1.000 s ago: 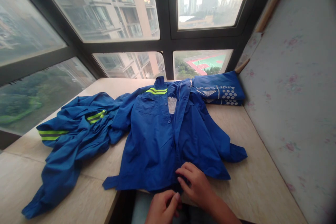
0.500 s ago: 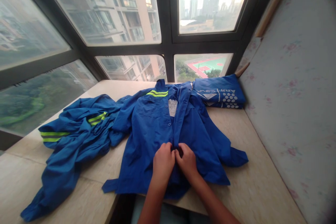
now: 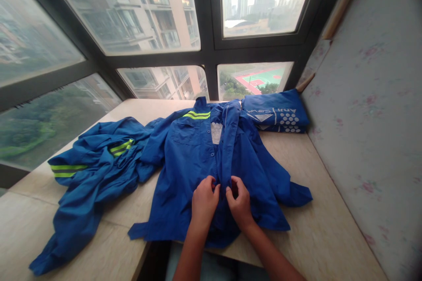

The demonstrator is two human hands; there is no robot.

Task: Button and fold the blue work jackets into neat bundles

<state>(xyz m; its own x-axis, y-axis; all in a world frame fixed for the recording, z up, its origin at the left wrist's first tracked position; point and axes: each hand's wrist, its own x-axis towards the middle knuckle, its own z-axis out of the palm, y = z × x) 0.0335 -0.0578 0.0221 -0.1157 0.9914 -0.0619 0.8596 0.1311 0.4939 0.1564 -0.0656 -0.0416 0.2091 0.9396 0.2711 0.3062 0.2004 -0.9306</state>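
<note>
A blue work jacket lies spread front side up before me, its collar toward the window. It has a yellow-green reflective stripe on the chest, and its front is partly open, with buttons along the left edge. Low on the front opening, my left hand pinches the left front edge. My right hand grips the other front edge between thumb and fingers, a small distance apart from the left. Any button under the fingertips is hidden.
At the left lies a crumpled blue garment with reflective stripes. A folded blue garment with white print sits by the wall at the back right. All rest on a pale ledge below dark-framed windows.
My hands have moved slightly apart, the right one to the right with its jacket edge. The view has tilted a little; the other garments stay where they were.
</note>
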